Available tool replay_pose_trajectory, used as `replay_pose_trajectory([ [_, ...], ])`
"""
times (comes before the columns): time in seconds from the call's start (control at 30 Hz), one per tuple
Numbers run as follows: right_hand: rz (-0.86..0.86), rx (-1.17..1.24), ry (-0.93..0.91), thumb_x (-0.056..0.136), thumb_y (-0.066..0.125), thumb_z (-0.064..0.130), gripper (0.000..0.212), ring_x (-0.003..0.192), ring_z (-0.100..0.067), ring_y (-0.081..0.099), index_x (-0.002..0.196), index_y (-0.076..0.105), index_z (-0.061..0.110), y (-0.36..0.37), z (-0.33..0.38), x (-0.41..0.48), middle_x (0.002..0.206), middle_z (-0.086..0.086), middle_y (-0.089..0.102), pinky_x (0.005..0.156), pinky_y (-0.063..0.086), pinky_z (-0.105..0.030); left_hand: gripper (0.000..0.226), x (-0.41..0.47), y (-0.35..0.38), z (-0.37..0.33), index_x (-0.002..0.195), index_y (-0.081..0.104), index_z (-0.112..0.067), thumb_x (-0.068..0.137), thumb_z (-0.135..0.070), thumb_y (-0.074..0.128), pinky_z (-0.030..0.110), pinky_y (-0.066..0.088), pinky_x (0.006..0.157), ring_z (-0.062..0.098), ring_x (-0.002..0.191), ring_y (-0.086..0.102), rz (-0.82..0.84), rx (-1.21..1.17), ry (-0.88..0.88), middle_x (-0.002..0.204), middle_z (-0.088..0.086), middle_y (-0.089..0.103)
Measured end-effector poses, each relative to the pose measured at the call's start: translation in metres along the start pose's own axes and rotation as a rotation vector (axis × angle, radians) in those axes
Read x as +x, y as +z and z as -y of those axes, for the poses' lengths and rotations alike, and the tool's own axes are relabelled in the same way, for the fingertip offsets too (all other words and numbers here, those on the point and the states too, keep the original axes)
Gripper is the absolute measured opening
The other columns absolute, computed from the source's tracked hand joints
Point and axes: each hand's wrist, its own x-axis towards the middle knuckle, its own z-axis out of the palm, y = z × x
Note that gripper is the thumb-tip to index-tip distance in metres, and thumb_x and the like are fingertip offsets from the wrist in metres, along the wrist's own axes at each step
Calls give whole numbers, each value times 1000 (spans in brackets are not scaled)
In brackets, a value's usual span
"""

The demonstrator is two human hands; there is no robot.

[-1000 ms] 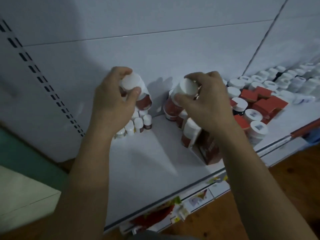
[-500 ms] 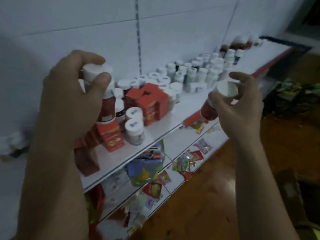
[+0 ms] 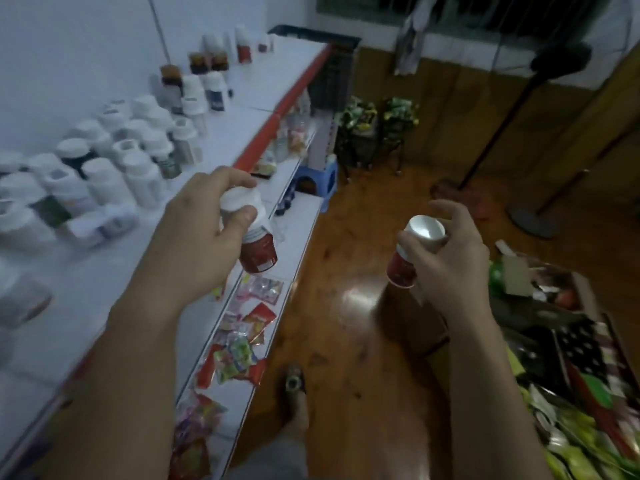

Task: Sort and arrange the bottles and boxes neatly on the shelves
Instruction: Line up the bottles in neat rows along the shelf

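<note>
My left hand [image 3: 201, 230] grips a red bottle with a white cap [image 3: 254, 237], held tilted just past the front edge of the white top shelf [image 3: 221, 157]. My right hand [image 3: 446, 251] holds a second red bottle with a white cap [image 3: 412, 251] out over the wooden floor, well clear of the shelving. Several white-capped bottles [image 3: 114, 164] stand packed at the left of the shelf. More bottles, some dark brown [image 3: 204, 71], stand farther along it.
Lower shelves [image 3: 294, 216] hold loose snack packets [image 3: 242, 341]. A blue plastic stool [image 3: 322, 178] sits under the shelf's far end. An open box of goods [image 3: 571, 358] lies on the floor at the right. A fan stand [image 3: 530, 220] and a black crate [image 3: 332, 74] are beyond.
The view has swung right along the shelf. Both hands have carried their red bottles away from the left section, and the right hand now hangs over the floor.
</note>
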Motion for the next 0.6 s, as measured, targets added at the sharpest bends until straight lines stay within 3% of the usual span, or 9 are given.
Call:
replay_pose_trajectory([
  [0.17, -10, -123, 4, 85, 80, 38, 54, 88, 6, 59, 131, 51, 34, 19, -27, 115, 110, 15, 59, 58, 43, -2, 28, 123, 57, 13, 123, 57, -34, 98, -21, 59, 26, 40, 87, 14, 108, 53, 117, 1, 45, 119, -8, 56],
  [0.27, -16, -149, -11, 84, 78, 42, 52, 87, 7, 62, 128, 52, 38, 31, -24, 191, 108, 18, 59, 53, 44, -6, 28, 204, 73, 18, 123, 58, -33, 98, -21, 60, 16, 36, 80, 11, 105, 51, 127, 1, 40, 118, -8, 53],
  [0.4, -60, -120, -39, 82, 78, 45, 51, 93, 27, 51, 125, 51, 40, 61, -24, 267, 101, 29, 55, 58, 44, -8, 28, 297, 90, 23, 123, 57, -35, 99, -20, 60, 25, 37, 86, 11, 105, 50, 121, 30, 63, 120, -6, 52],
  [0.5, -12, -56, -44, 83, 78, 44, 52, 94, 29, 49, 126, 50, 40, 95, -26, 310, 100, 33, 51, 57, 44, 0, 27, 345, 100, 33, 118, 54, -42, 100, -22, 58, 22, 38, 82, 13, 107, 51, 140, 42, 33, 119, -5, 53],
  [0.6, 85, 0, -61, 82, 80, 42, 52, 92, 18, 58, 126, 52, 38, 139, -28, 363, 102, 25, 58, 57, 46, -4, 24, 388, 104, 53, 121, 55, -37, 101, -24, 54, 35, 44, 89, 18, 111, 55, 85, 71, -56, 125, -2, 56],
])
